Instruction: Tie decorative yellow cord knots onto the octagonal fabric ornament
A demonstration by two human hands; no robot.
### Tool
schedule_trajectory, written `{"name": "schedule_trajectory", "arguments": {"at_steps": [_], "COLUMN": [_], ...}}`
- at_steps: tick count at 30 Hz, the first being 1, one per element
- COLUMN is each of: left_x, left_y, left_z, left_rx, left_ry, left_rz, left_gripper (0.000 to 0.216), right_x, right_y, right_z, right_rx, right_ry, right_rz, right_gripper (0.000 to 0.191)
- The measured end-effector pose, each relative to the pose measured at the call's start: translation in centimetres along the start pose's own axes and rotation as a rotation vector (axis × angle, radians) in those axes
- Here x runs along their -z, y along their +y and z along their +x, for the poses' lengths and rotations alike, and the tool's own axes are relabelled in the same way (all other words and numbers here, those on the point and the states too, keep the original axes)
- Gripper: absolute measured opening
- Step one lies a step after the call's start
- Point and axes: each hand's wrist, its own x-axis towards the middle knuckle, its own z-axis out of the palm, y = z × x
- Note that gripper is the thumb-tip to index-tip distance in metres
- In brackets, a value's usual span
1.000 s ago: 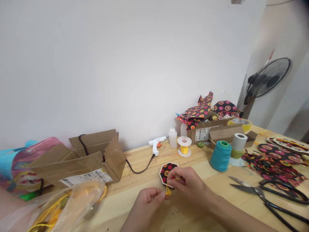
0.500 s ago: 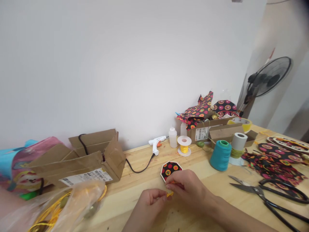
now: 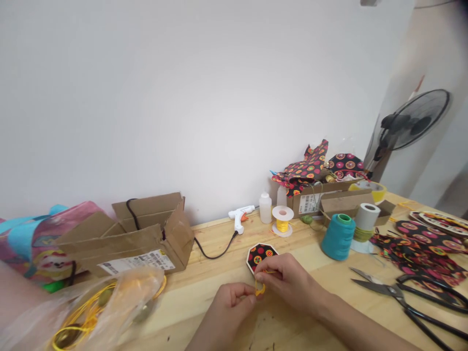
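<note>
Both of my hands meet over the wooden table, low in the middle of the head view. A small looped piece of yellow cord (image 3: 260,290) runs between them. My left hand (image 3: 234,307) pinches one side of it between thumb and forefinger. From the right, my right hand (image 3: 287,282) pinches the cord too, fingers closed, and its fingertips cover part of it. Just behind the right hand lies an octagonal board (image 3: 260,253) faced with black patterned fabric and edged in pale wood; the hand hides its lower right part.
Scissors (image 3: 395,291) lie at right, beside fabric scraps (image 3: 405,248). Behind stand a teal thread cone (image 3: 338,237), a yellow cord spool (image 3: 282,222), a bottle (image 3: 265,208) and a glue gun (image 3: 239,219). An open cardboard box (image 3: 135,251) and a plastic bag (image 3: 106,312) of yellow cord occupy the left.
The camera view has shifted slightly, so everything sits a little further right. The yellow cord now shows as a clearer loop between my fingertips. Both hands keep their pinch.
</note>
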Motion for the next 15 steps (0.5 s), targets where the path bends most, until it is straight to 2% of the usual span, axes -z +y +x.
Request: {"name": "schedule_trajectory", "arguments": {"at_steps": [5,10,15], "left_x": [0.17,0.35,0.31], "left_y": [-0.21,-0.71,-0.21], "left_z": [0.17,0.39,0.28], "left_rx": [-0.008,-0.035,-0.092], "left_ry": [0.011,0.007,0.007], "left_rz": [0.017,0.044,0.073], "left_gripper": [0.020,0.027,0.028], "right_x": [0.27,0.15,-0.01], "right_y": [0.29,0.47,0.49], "right_z": [0.10,0.24,0.35], "right_rx": [-0.005,-0.041,-0.093], "right_ry": [-0.057,-0.030,-0.009], "right_rz": [0.051,0.129,0.189], "right_gripper": [0.026,0.028,0.025]}}
